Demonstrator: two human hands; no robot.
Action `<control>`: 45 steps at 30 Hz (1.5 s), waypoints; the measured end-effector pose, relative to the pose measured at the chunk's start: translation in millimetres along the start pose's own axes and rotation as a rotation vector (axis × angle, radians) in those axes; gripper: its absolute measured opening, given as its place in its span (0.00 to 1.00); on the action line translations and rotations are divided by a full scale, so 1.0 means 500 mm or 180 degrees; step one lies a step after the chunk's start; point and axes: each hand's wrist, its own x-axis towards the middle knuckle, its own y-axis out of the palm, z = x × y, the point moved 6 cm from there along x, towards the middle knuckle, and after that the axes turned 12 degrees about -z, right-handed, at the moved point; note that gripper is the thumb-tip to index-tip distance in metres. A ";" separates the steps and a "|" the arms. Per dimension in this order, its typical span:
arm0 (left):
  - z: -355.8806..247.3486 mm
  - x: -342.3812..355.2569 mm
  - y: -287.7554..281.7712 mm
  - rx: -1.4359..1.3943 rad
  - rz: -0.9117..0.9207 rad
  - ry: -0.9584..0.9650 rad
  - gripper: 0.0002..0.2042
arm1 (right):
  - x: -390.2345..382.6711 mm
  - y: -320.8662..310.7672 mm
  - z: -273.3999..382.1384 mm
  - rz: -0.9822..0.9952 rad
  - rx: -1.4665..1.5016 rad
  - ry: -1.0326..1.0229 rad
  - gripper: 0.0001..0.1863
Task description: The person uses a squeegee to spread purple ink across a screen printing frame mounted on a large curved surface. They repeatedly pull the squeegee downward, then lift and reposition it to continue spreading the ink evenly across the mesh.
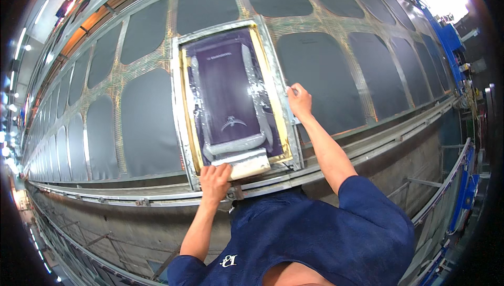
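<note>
A screen-printing frame with a metal rim lies on the long table in front of me. Its dark purple mesh is edged with yellowish tape, and grey smears run along the sides and bottom of the printing area. Along the near end of the mesh rests a wide squeegee with a pale handle. My left hand is closed on the squeegee's left end, close to the frame's near edge. Curled at the frame's right rim is my right hand; its fingertips are partly hidden.
Dark grey rounded panels cover the table in rows, with ink-stained strips between them. A metal rail runs along the near edge. Blue machinery stands at the table's right end. Another railing is behind me at right.
</note>
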 end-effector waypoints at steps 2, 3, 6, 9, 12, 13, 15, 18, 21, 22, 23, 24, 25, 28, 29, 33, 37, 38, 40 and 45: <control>0.009 0.020 0.001 -0.0113 0.0045 -0.0068 0.20 | -0.003 0.007 -0.012 0.0045 -0.0108 0.0037 0.14; 0.021 0.037 0.008 -0.0146 0.0064 -0.0078 0.20 | 0.001 0.009 -0.015 0.0073 -0.0162 0.0045 0.14; 0.088 0.106 0.042 -0.0054 0.0122 0.0056 0.22 | -0.003 0.003 -0.015 0.0199 -0.0461 -0.0023 0.15; 0.200 0.226 0.099 -0.0032 -0.0106 0.0060 0.18 | 0.006 -0.019 0.047 0.0808 -0.1256 0.0244 0.15; 0.336 0.374 0.197 0.0212 -0.0426 0.0157 0.16 | 0.032 -0.039 0.100 0.0367 -0.0818 -0.0575 0.13; 0.370 0.435 0.217 0.0148 -0.0649 0.0258 0.16 | 0.038 -0.040 0.118 0.0616 -0.0372 -0.0344 0.13; 0.431 0.546 0.249 0.0004 -0.0814 0.0387 0.08 | 0.047 -0.057 0.190 0.1074 0.0523 0.0164 0.14; 0.451 0.675 0.220 -0.0540 -0.0362 0.0087 0.09 | 0.058 -0.142 0.359 0.1365 0.1212 -0.0963 0.11; 0.491 0.723 0.241 -0.0258 0.0054 -0.0202 0.16 | 0.047 -0.219 0.525 0.1311 0.1709 -0.2217 0.07; 0.490 0.734 0.241 -0.0041 0.0265 -0.0360 0.16 | 0.035 -0.239 0.570 0.1258 0.1765 -0.2601 0.07; 0.501 0.737 0.255 -0.0006 0.0269 -0.0271 0.17 | 0.022 -0.257 0.610 0.1274 0.1812 -0.2909 0.07; 0.530 0.707 0.238 0.0271 0.0352 -0.0427 0.18 | 0.002 -0.256 0.635 0.1387 0.2007 -0.3200 0.07; 0.515 0.729 0.285 -0.0129 0.0621 -0.0510 0.18 | -0.013 -0.282 0.661 0.1368 0.1922 -0.3334 0.07; 0.429 0.670 0.279 0.0002 0.0399 -0.0299 0.14 | -0.074 -0.313 0.674 0.1624 0.2069 -0.3635 0.07; 0.405 0.640 0.268 -0.0123 0.0155 -0.0272 0.14 | -0.094 -0.325 0.673 0.1671 0.2099 -0.3660 0.08; 0.304 0.475 0.207 -0.0499 -0.0373 0.0074 0.08 | -0.137 -0.372 0.656 0.1865 0.2248 -0.3620 0.08; 0.164 0.216 0.137 -0.0168 -0.0517 0.0376 0.17 | -0.202 -0.392 0.616 0.2049 0.2364 -0.3558 0.09; 0.124 0.157 0.125 -0.0131 -0.0436 0.0300 0.17 | -0.213 -0.396 0.602 0.2087 0.2338 -0.3473 0.09; 0.065 0.119 0.100 -0.0151 -0.0316 0.0130 0.18 | -0.208 -0.414 0.557 0.2023 0.2162 -0.3129 0.10; 0.047 0.142 0.080 -0.0277 0.0081 -0.0185 0.20 | -0.083 -0.460 0.210 0.0952 0.0255 -0.0895 0.08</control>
